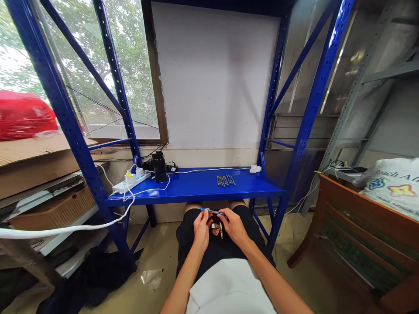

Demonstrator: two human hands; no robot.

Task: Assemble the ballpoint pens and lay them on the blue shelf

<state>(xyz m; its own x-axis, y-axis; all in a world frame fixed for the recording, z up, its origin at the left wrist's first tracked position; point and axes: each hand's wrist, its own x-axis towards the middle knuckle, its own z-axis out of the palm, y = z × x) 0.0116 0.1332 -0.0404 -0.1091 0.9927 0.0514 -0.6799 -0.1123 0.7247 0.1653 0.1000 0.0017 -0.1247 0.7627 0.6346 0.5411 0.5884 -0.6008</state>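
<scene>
A slim blue pen-like stick [214,212] is held level above my lap, just below the front edge of the blue shelf [193,189]. My left hand [202,226] pinches its left part, and my right hand [233,223] pinches its right end. Both hands are closed, with the fingertips a little apart from each other. Several dark, patterned sticks [225,180] lie side by side in a row on the shelf, right of its middle. Between my hands, a small printed picture [216,229] shows against the black shorts; what it belongs to is unclear.
On the shelf's left stand a black bottle [159,166] and a white power strip [131,181] with cables. A crumpled white item [255,168] lies at the back right. Blue uprights frame both sides. A wooden chair [360,231] holding a white bag [393,185] is at the right.
</scene>
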